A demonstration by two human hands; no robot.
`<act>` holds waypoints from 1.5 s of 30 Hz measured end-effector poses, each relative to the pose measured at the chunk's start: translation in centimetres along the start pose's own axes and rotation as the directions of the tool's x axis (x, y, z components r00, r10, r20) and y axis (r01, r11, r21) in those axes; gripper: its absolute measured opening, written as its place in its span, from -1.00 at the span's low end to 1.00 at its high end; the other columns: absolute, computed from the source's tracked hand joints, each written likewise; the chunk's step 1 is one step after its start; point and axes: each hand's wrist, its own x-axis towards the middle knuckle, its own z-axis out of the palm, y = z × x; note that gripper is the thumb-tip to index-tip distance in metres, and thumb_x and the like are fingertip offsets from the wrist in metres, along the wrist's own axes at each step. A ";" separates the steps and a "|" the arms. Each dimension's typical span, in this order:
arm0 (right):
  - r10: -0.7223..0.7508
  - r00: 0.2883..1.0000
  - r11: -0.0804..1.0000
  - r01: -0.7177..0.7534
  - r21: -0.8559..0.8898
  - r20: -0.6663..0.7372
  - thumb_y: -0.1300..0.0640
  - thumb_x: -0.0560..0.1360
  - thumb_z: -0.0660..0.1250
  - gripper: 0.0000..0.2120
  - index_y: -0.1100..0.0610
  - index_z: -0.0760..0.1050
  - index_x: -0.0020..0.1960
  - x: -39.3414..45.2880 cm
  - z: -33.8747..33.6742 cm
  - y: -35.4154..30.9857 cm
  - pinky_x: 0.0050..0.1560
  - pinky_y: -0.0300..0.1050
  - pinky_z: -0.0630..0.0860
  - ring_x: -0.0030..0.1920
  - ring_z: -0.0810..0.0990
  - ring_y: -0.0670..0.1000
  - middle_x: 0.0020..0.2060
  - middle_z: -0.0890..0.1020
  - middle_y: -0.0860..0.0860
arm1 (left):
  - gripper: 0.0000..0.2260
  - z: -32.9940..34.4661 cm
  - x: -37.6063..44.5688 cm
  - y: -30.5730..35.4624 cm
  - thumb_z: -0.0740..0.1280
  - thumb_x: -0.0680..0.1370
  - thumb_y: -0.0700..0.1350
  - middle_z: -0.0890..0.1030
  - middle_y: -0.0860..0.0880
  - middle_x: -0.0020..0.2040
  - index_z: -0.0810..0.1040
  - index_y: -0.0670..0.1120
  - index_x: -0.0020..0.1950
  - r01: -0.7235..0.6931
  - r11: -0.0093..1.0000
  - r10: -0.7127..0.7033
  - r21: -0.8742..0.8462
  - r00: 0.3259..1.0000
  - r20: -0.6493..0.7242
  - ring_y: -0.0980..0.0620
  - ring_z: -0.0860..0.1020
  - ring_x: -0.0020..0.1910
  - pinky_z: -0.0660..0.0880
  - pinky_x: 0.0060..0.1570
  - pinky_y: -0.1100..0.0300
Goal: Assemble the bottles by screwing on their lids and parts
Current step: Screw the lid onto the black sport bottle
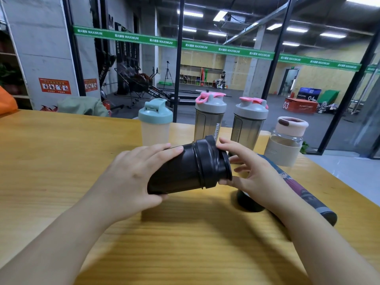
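Note:
A black shaker bottle (181,173) lies tilted on its side above the wooden table (61,153), its mouth pointing right. My left hand (131,177) grips its body. A black ring-shaped lid part (213,161) sits on the bottle's mouth, and my right hand (255,173) holds it by the rim between thumb and fingertips. Under my right hand a dark round piece (249,202) rests on the table, partly hidden.
Standing capped at the back are a clear bottle with a teal lid (155,122), two grey shakers with pink-trimmed lids (208,116) (249,122) and a glass bottle with a pink lid (286,140). A dark patterned tube (308,194) lies at right.

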 end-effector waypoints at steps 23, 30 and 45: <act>0.254 0.960 0.963 -0.240 0.122 -0.114 -0.41 0.37 0.18 -0.58 -0.10 0.51 -0.35 -0.1 0.5 -1.4 -0.28 -0.23 0.38 -0.37 0.53 -0.20 -0.43 0.59 -0.19 | -0.11 0.1 0.4 0.9 0.62 0.18 -0.03 0.44 0.03 0.39 0.27 0.13 0.44 -0.134 0.988 0.137 0.076 0.990 -0.037 0.01 0.41 0.30 0.41 0.12 -0.04; 0.490 0.871 0.804 -0.463 0.373 0.025 -0.28 0.39 0.18 -0.53 0.10 0.41 -0.41 0.2 0.4 -3.0 -0.54 -0.34 0.24 -0.59 0.32 -0.13 -0.64 0.43 -0.08 | -0.10 0.1 0.4 1.0 0.62 0.19 -0.02 0.42 0.03 0.39 0.26 0.13 0.44 -0.149 0.986 0.153 0.079 0.987 -0.044 0.01 0.39 0.31 0.41 0.13 -0.04; 0.468 0.882 0.854 -0.436 0.284 -0.052 -0.09 0.62 0.03 -0.70 -0.02 0.49 0.11 0.4 1.0 -2.4 -0.47 -0.29 0.40 -0.43 0.50 -0.07 -0.33 0.57 -0.02 | -0.18 0.0 0.2 0.7 0.48 0.25 0.08 0.40 0.11 0.40 0.22 0.16 0.46 -0.079 0.996 0.080 0.042 0.996 -0.034 0.08 0.39 0.31 0.35 0.15 0.08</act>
